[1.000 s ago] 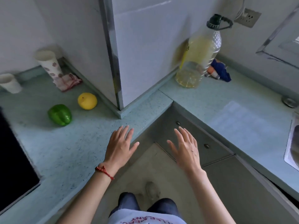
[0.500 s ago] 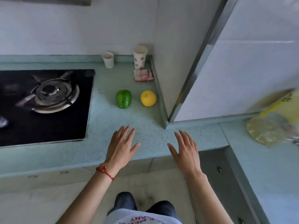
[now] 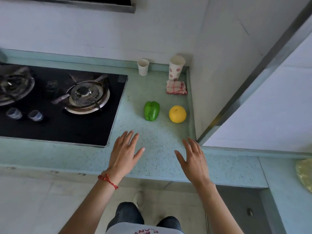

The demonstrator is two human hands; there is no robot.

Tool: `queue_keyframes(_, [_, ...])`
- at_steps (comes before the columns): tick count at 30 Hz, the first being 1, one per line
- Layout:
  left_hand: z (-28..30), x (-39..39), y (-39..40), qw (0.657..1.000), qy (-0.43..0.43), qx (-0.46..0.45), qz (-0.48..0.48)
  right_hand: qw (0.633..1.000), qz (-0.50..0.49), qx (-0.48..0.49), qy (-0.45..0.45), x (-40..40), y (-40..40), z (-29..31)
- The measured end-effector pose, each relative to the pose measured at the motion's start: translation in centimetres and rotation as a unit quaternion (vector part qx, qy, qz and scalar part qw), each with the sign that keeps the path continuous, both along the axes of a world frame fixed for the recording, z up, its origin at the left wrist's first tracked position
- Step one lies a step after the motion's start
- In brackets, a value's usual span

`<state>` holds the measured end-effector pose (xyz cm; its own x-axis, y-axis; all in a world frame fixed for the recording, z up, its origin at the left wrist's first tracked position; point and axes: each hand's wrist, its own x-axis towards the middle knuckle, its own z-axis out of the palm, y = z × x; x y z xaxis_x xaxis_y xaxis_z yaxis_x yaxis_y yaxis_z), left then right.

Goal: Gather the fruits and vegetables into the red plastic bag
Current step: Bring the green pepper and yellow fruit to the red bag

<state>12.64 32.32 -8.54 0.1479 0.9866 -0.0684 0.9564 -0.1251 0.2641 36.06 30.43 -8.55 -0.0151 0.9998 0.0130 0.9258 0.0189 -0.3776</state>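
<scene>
Pale green stone made up the surface [image 3: 152, 159], with a hob [image 3: 59, 107] well off beyond our left grip [image 3: 124, 153]. We judged the task at its start: nothing was gathered. Both grips hovered with fingers straight and spread, holding nothing. The pepper [image 3: 151, 110] lay ahead of the left grip, apart from it; the orange [image 3: 177, 114] lay ahead of the right grip [image 3: 194, 160], beside the wall. The next move called for reaching forward and closing round one of them. No red bag showed anywhere, so we could not tell where it waited. A yellowish thing [image 3: 304, 174] was cut off at the right edge.
</scene>
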Motion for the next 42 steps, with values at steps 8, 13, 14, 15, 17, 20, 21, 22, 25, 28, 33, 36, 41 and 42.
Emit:
queue_keyframes(8, [-0.4,-2.0,6.8,0.998,-0.041,0.003,-0.043,0.997,-0.070,-0.001,0.033,-2.2,5.2,-0.3])
queue_keyframes(13, [-0.8,-2.5,10.2,0.986,-0.158,-0.041,-0.021,0.990,-0.117,-0.007,0.075,-3.0,7.8,0.1])
queue_keyframes(14, [-0.8,-2.4,10.8,0.980,-0.191,-0.055,-0.009,0.988,-0.125,-0.014,0.089,-3.1,8.3,0.1])
queue_keyframes(15, [-0.9,-2.2,11.4,0.973,-0.220,-0.064,0.003,0.986,-0.132,-0.019,0.102,-3.1,8.8,0.0])
queue_keyframes(17, [-0.9,-1.8,12.6,0.959,-0.272,-0.074,0.030,0.980,-0.147,-0.021,0.136,-3.2,9.8,0.0])
queue_keyframes(20, [-1.2,-0.9,14.5,0.929,-0.339,-0.117,0.090,0.969,-0.169,-0.022,0.177,-3.3,11.5,-0.3])
queue_keyframes(21, [-1.4,-0.5,15.1,0.921,-0.354,-0.127,0.105,0.968,-0.172,-0.023,0.182,-3.2,12.0,-0.4])
queue_keyframes(22, [-1.6,-0.1,15.7,0.914,-0.365,-0.134,0.117,0.967,-0.173,-0.023,0.185,-3.2,12.6,-0.6])
queue_keyframes(25, [-2.3,1.1,17.2,0.887,-0.401,-0.159,0.163,0.964,-0.178,-0.033,0.197,-2.9,14.2,-1.2])
queue_keyframes(28, [-3.3,1.9,18.6,0.875,-0.409,-0.176,0.191,0.959,-0.188,-0.051,0.204,-2.6,15.6,-1.9])
queue_keyframes(33, [-4.7,2.8,20.2,0.875,-0.409,-0.177,0.190,0.962,-0.181,-0.076,0.187,-2.4,17.6,-3.2])
queue_keyframes(36, [-5.3,3.3,20.7,0.874,-0.414,-0.175,0.182,0.956,-0.184,-0.095,0.206,-2.2,18.2,-3.8])
queue_keyframes(41, [-5.9,3.6,21.3,0.863,-0.443,-0.155,0.187,0.951,-0.194,-0.113,0.211,-2.0,18.8,-4.5])
queue_keyframes(42, [-5.9,3.7,21.4,0.863,-0.445,-0.153,0.186,0.950,-0.196,-0.114,0.216,-2.0,18.9,-4.6])
